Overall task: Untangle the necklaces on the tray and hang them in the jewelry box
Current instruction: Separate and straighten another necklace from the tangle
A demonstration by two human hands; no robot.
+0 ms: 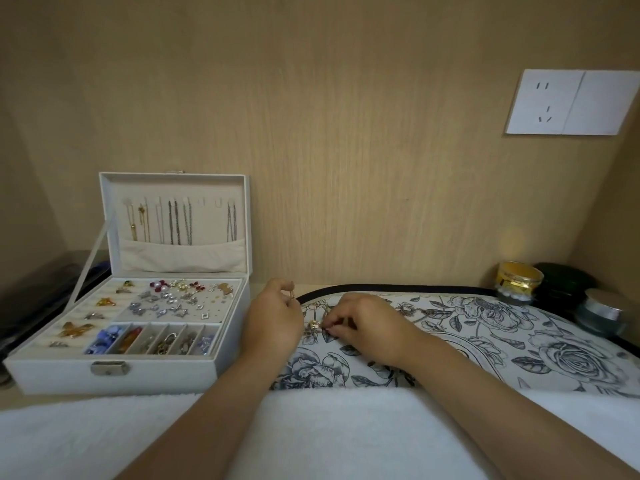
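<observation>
Left grip pinches gold necklace end, raised at tray rim. Right grip pinches chain beside pendant, low on tray. Tangle too small to read. My plan: work slack, tease loops, no yanking. Jewelry box open just left.

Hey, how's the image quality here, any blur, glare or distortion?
Head view: soft warm light; the wide-angle lens bows the tray rim and skews the wall socket; a faint glow sits on the wall above the gold jar; the thin necklace is too blurred to trace.
</observation>
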